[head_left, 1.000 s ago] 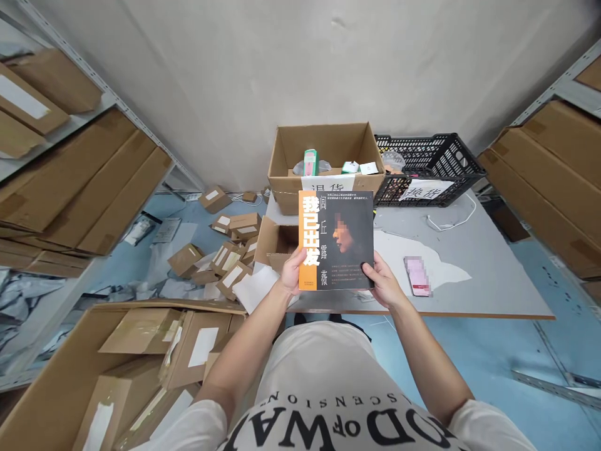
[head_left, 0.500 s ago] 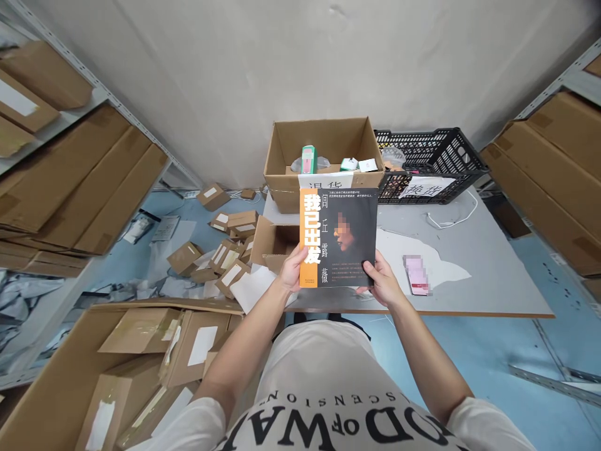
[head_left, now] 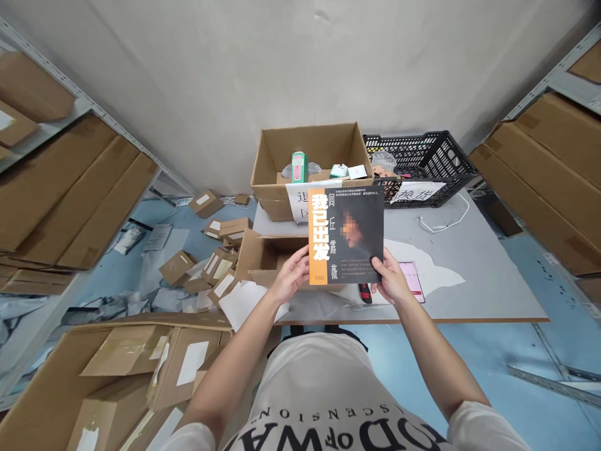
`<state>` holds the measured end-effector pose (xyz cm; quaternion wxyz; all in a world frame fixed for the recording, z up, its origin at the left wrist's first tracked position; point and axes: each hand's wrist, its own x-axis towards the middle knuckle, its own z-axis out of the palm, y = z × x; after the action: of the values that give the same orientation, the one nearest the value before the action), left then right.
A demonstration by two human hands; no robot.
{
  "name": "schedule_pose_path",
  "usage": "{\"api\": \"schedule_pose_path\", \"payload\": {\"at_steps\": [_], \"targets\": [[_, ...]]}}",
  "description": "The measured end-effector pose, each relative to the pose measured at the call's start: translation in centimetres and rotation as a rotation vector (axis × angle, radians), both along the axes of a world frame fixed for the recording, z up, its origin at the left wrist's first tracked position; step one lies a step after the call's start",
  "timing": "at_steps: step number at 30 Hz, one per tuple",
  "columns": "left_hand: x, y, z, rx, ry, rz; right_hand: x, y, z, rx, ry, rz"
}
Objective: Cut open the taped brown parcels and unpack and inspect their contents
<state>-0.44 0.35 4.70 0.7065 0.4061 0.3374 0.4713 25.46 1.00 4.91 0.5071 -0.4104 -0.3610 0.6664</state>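
While the right hand (head_left: 390, 279) clamps the book (head_left: 355, 249), the left hand (head_left: 290, 277) has loosened, fingers spread at its orange edge. Support now apparently rests mainly on the right.

One camera, worn on the person's head, looks forward and steeply down past the pale shirt (head_left: 323, 369) and the table (head_left: 493, 275) to the wall (head_left: 211, 81) beyond. It sits near enough that the left hand (head_left: 291, 277), right hand (head_left: 390, 279) and book (head_left: 350, 241) fall mid-picture, while its wide field takes in shelving (head_left: 561, 80) on both sides.
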Motion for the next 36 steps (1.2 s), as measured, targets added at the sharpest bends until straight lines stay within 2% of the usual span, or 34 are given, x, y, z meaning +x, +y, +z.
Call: {"api": "schedule_pose_path", "payload": {"at_steps": [4, 7, 9, 14, 19, 23, 28, 32, 36], "targets": [[-0.7, -0.6, -1.1, 0.191, 0.407, 0.117, 4.5, 5.3, 1.3, 0.112, -0.077, -0.147], [-1.2, -1.6, -2.2, 0.384, 0.801, 0.216, 9.0, 11.2, 2.5, 0.2, -0.169, -0.279], [-1.3, -2.2, -2.8, 0.511, 0.984, 0.27, 12.1, 15.8, 3.2, 0.24, -0.245, -0.378], [-0.7, -3.2, -4.2, 0.763, 1.245, 0.372, 17.8, 27.0, 3.9, 0.235, -0.475, -0.561], [-0.2, -4.1, -4.9, 0.77, 1.429, 0.423, 20.1, 35.3, 1.9, 0.128, -0.634, -0.617], [0.0, -4.5, -5.4, 0.753, 1.476, 0.437, 19.9, 39.2, -1.3, -0.023, -0.683, -0.56], [0.2, -4.8, -5.8, 0.731, 1.489, 0.468, 18.3, 41.7, -5.0, -0.173, -0.67, -0.399], [0.3, -4.7, -6.0, 0.722, 1.49, 0.475, 17.5, 43.1, -6.6, -0.216, -0.71, -0.322], [0.3, -4.4, -6.3, 0.695, 1.484, 0.474, 17.6, 44.6, -7.4, -0.181, -0.922, -0.26]]}}
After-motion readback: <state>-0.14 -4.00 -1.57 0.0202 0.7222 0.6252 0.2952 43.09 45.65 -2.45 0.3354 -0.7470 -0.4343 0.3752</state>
